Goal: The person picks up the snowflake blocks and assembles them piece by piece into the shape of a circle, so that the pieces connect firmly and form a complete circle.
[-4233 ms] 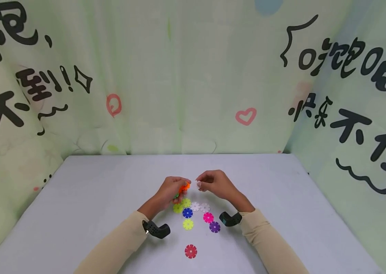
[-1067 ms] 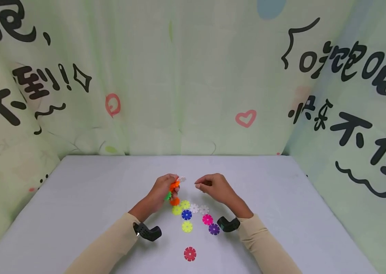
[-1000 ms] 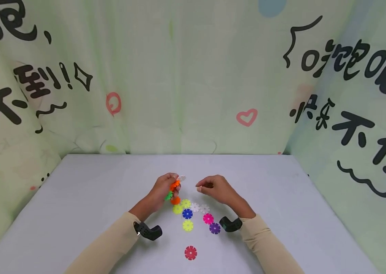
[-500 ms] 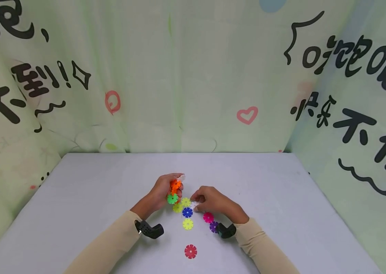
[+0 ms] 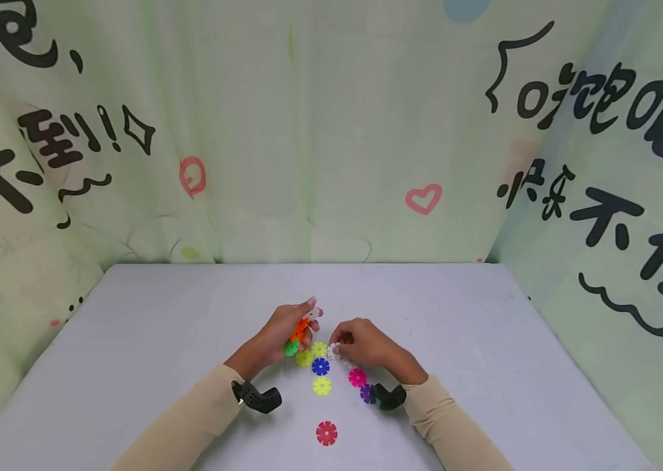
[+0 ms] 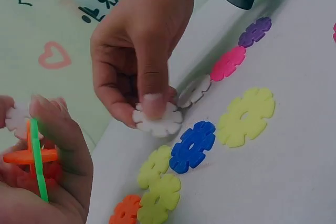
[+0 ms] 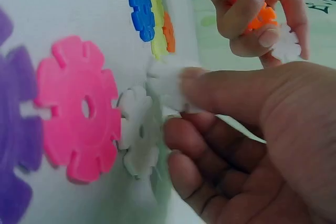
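Observation:
In the head view my left hand holds a cluster of notched snowflake discs joined together. Orange discs, a green disc and a white one show in it; in the left wrist view the green disc stands edge-on. My right hand is low over the table, just right of the cluster. Its thumb and fingers pinch another white disc, which is blurred in the right wrist view. A second white disc lies on the table beside those fingers.
Loose discs lie between my forearms: yellow, blue, pink and purple. A red disc is nearer me. An orange disc lies beside yellow ones. Printed curtains surround the white table.
Earlier my right hand held a white disc at the cluster; that disc then stayed there. My right hand moved down to the table and took a white disc. My left hand has turned the cluster.

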Action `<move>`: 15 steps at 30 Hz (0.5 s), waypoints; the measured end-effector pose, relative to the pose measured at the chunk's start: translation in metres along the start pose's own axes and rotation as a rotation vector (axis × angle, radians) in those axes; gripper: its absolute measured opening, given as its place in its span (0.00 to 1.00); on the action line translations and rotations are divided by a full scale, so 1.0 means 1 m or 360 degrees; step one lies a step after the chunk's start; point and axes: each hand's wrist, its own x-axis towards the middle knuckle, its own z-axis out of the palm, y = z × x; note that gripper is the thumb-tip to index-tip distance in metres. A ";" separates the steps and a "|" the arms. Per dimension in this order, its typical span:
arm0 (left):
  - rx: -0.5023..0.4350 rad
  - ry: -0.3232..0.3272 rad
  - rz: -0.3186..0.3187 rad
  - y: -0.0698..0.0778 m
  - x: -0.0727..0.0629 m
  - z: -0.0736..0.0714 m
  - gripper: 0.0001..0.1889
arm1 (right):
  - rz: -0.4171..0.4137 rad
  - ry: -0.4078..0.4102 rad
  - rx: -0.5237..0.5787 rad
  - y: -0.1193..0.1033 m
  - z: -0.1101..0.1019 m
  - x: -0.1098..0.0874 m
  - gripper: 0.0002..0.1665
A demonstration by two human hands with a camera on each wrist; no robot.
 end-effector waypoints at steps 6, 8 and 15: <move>0.0134 0.0012 -0.0025 -0.005 0.003 0.003 0.26 | 0.0034 0.0282 0.0099 -0.001 -0.005 0.003 0.03; 0.0180 0.0030 -0.0024 -0.005 0.003 0.003 0.26 | 0.0017 0.0343 0.0137 -0.002 -0.006 0.005 0.04; 0.0355 0.0084 0.0115 -0.006 0.002 0.005 0.25 | -0.0047 0.0406 0.0220 -0.006 -0.011 0.006 0.07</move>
